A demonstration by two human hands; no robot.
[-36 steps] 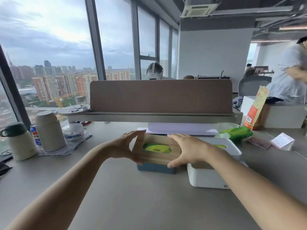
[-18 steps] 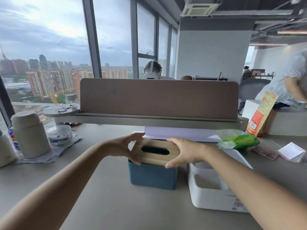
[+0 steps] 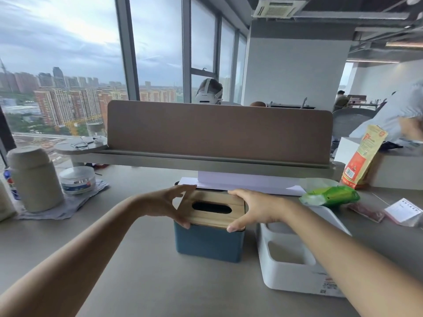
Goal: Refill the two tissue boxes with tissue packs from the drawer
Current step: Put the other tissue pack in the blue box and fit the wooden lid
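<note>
Setting: open-plan office, high floor. A desk (image 3: 142, 282) is backed by a brown divider (image 3: 219, 131) with a shelf (image 3: 206, 164). Full-height windows (image 3: 68, 53) are seen over city towers. Exposed ceiling services, an air-conditioning cassette (image 3: 278, 6) and seated people are seen beyond.

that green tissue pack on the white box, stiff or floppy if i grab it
Probably floppy: the green tissue pack looks like soft, crinkled plastic film, so it would likely squash. Likely light, and a bit slippery given its glossy sheen. It rests on the white box.
</note>
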